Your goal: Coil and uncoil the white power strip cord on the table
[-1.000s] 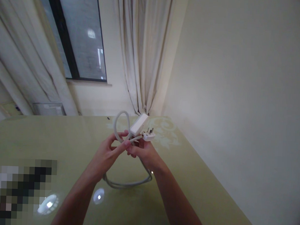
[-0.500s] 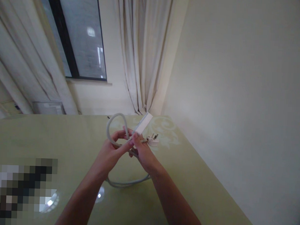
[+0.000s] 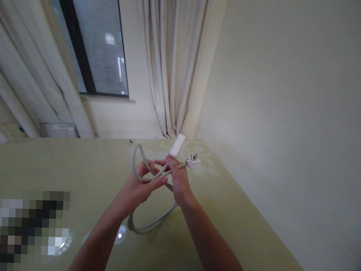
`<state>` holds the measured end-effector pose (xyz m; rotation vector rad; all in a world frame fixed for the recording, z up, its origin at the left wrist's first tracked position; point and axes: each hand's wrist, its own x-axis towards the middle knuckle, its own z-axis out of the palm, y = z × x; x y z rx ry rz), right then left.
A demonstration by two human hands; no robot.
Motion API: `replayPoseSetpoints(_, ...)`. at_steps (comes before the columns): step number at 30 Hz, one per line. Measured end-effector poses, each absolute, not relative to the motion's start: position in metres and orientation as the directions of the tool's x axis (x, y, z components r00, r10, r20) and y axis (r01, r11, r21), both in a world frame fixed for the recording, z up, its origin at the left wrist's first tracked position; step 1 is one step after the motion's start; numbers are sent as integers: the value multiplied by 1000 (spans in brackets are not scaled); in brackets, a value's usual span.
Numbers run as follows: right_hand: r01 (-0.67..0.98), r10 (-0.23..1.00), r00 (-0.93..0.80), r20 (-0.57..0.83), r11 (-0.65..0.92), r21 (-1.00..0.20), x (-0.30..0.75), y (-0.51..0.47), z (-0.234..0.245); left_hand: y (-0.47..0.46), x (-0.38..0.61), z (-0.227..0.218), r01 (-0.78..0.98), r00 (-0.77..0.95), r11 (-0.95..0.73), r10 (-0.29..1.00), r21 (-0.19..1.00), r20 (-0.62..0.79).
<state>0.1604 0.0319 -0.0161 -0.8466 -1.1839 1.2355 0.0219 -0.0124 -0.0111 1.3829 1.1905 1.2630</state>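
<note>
Both my hands hold a white power strip with its thick grey-white cable above a pale green table (image 3: 63, 167). My left hand (image 3: 139, 187) is closed on the cable (image 3: 149, 225), which loops up by my fingers and hangs down to the tabletop. My right hand (image 3: 179, 179) is closed round the bundled cable just below the strip's white block (image 3: 177, 145), which sticks up from my fingers. The white plug (image 3: 193, 162) juts out to the right of my right hand, pins up.
A cream wall runs along the table's right edge. Behind the table are cream curtains (image 3: 171, 64), a dark-framed window (image 3: 91, 41) and a white unit (image 3: 58, 129) under the sill. A blurred-out patch (image 3: 26, 225) covers the lower left.
The cable loop by my left hand has shifted and narrowed, the hanging loop has swung left. The plug has moved out to the right. My right hand has turned slightly.
</note>
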Motion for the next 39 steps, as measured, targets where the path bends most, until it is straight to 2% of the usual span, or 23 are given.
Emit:
replayPoseSetpoints(4,-215,953,146,265,292,-932,178,46,-17,-9,24,-16,112,-32,-180,982,977,185)
replayPoseSetpoints(8,-377,920,300,251,356,-855,192,58,-16,-10,27,-15,88,73,-167,984,982,161)
replayPoseSetpoints(12,-575,959,228,168,272,-772,193,54,-7,-13,30,-13,-53,155,-136,978,989,143)
replayPoseSetpoints(17,-619,992,123,40,108,-778,196,53,-4,-14,35,-14,-15,66,-175,982,984,176)
replayPoseSetpoints(19,-573,1000,-1,0,0,-819,200,57,-8,-16,36,-12,-8,21,-191,981,982,191)
replayPoseSetpoints(22,-396,970,-238,-51,-145,-907,203,63,-20,-22,38,-6,20,30,-169,985,985,169)
replayPoseSetpoints(26,-172,905,-406,-126,-211,-962,200,74,-46,-28,42,-2,30,137,-39,990,999,35)
replayPoseSetpoints(28,-86,877,-457,-150,-212,-974,195,79,-58,-27,44,-3,-39,122,3,992,999,1)
replayPoseSetpoints(31,34,831,-548,-92,-88,-996,189,81,-65,-21,41,-3,-251,-1,-8,1000,968,8)
replayPoseSetpoints(34,68,798,-602,-6,43,-997,189,72,-52,-14,27,0,-481,-142,-47,990,876,-25)
replayPoseSetpoints(36,92,823,-564,67,143,-985,192,61,-35,-10,16,4,-595,-199,-63,977,801,-71)
replayPoseSetpoints(39,199,866,-423,266,375,-905,197,41,-12,-7,10,7,-666,-240,-77,964,742,-115)
